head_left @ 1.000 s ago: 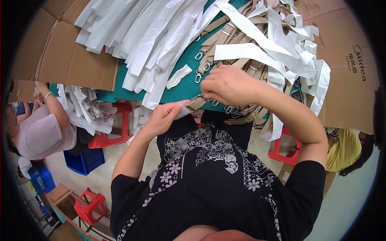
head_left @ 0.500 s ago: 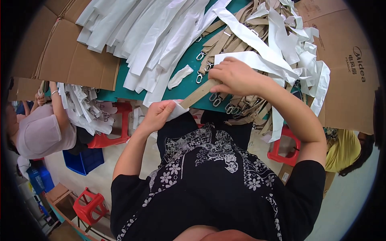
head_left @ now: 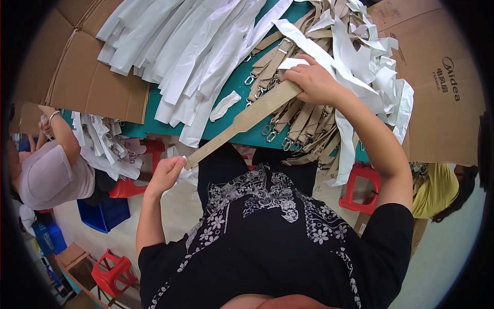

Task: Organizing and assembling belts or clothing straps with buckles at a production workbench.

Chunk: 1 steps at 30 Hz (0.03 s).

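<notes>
A beige strap (head_left: 252,117) with a wide middle stretches slantwise between my hands. My right hand (head_left: 315,83) is closed on its wide upper part, over a heap of similar straps with metal clips (head_left: 303,123). My left hand (head_left: 167,174), lower and to the left, is closed round a white wrapper (head_left: 188,176) at the strap's narrow end. How far the strap reaches into that wrapper is hidden by the fingers. A small crumpled white piece (head_left: 225,105) lies on the green table (head_left: 237,77) just beyond the strap.
Long flat white sleeves (head_left: 188,46) cover the table's far left. Loose white wrappers (head_left: 355,67) are heaped at the right. Cardboard boxes stand left (head_left: 95,67) and right (head_left: 437,118). A red stool (head_left: 362,190) is beside me. Other people sit at left (head_left: 56,172) and right (head_left: 437,193).
My hands have moved apart, the left down and leftward, the right slightly rightward. Far more of the strap now shows between them, including its wide part.
</notes>
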{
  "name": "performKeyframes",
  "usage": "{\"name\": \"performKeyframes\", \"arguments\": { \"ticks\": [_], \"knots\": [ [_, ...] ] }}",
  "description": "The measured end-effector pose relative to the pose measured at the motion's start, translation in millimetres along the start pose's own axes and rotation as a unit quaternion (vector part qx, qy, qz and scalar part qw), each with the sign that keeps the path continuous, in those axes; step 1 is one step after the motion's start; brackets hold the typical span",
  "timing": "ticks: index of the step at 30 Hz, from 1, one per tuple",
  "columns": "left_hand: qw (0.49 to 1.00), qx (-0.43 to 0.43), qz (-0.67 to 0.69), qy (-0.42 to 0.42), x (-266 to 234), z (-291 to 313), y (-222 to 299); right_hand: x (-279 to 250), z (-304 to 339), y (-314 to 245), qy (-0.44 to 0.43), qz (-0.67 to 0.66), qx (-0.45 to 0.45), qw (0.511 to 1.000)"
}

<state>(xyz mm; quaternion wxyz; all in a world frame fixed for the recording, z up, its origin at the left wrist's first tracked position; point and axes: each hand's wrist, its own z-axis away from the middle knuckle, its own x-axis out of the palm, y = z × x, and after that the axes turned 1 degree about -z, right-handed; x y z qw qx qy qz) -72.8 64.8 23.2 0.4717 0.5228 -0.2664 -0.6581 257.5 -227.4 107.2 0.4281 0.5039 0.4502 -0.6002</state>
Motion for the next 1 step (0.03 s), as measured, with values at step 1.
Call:
{"name": "performKeyframes", "arguments": {
  "ticks": [1],
  "knots": [
    [0.998,-0.064,0.025,-0.001,0.2,5.3,-8.5,5.1,-4.2,3.7,0.017,0.019,0.004,1.0]
  ]
}}
